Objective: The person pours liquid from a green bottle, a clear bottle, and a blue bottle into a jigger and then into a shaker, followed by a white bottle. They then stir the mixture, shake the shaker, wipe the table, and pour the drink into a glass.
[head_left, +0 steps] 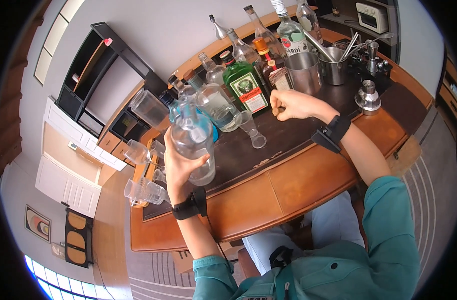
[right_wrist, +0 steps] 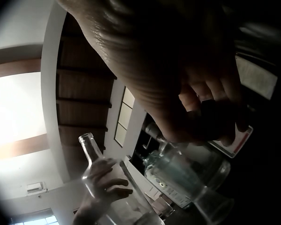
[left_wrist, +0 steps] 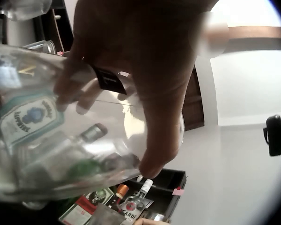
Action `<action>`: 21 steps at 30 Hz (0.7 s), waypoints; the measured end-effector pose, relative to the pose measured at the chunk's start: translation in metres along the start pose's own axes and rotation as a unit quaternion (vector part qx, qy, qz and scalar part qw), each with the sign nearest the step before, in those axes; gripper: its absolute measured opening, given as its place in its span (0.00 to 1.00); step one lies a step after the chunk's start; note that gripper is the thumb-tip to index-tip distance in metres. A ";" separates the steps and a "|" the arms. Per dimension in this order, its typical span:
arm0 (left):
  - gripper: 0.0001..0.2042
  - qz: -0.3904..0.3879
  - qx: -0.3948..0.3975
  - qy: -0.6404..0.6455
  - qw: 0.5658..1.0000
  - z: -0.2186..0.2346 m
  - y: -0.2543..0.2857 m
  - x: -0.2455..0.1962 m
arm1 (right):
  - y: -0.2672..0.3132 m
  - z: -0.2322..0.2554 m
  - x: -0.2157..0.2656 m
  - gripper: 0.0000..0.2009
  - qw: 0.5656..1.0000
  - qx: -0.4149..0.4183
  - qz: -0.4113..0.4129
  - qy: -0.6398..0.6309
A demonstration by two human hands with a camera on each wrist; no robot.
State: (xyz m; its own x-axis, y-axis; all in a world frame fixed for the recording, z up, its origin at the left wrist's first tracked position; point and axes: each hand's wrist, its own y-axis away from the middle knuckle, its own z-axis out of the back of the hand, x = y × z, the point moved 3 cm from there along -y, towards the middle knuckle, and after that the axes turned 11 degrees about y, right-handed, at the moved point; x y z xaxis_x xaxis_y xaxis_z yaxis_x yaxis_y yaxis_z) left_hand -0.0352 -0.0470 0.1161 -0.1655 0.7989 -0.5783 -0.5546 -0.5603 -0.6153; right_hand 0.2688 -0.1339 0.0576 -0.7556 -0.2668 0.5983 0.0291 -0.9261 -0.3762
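Note:
My left hand grips a large clear glass bottle round its body, at the left of the leather-topped table. The bottle's uncapped mouth shows in the right wrist view, where the glass leans to one side. My right hand is curled above the table, in front of the green Jägermeister bottle. Its fingers pinch a small dark cap, mostly hidden by them. A clear hourglass-shaped jigger stands on the table between my hands. Behind the gripped bottle is a blue bottle.
Several bottles crowd the back, among them a Bacardi bottle and an orange-capped brown bottle. A metal shaker tin, a tin of bar tools and a shaker top stand right. Stemmed glassware is at the left edge.

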 end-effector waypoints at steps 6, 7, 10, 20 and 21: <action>0.48 -0.051 -0.024 -0.155 0.986 -0.033 -0.013 0.006 | 0.008 -0.019 -0.025 0.11 0.993 0.112 -0.015 0.043; 0.49 -0.048 -0.027 -0.180 0.982 -0.035 -0.010 0.006 | 0.010 -0.022 -0.027 0.10 0.991 0.111 0.020 0.070; 0.49 -0.029 -0.012 -0.219 0.975 -0.039 -0.002 0.010 | 0.012 -0.023 -0.030 0.10 0.986 0.112 0.019 0.124; 0.50 -0.030 -0.032 -0.275 0.961 -0.037 0.011 0.023 | 0.015 -0.019 -0.016 0.26 0.984 0.091 -0.138 0.060; 0.50 -0.041 -0.035 -0.273 0.961 -0.035 0.011 0.024 | 0.012 -0.020 -0.007 0.27 0.989 0.072 -0.119 0.051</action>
State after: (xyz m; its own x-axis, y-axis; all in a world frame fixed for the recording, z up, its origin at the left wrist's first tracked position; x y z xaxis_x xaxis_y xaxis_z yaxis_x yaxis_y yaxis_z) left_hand -0.0168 -0.0420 0.0767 -0.5378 0.8254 -0.1716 -0.5304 -0.4894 -0.6922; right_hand 0.2611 -0.1375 0.0350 -0.8137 -0.0156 0.5811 -0.0700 -0.9897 -0.1246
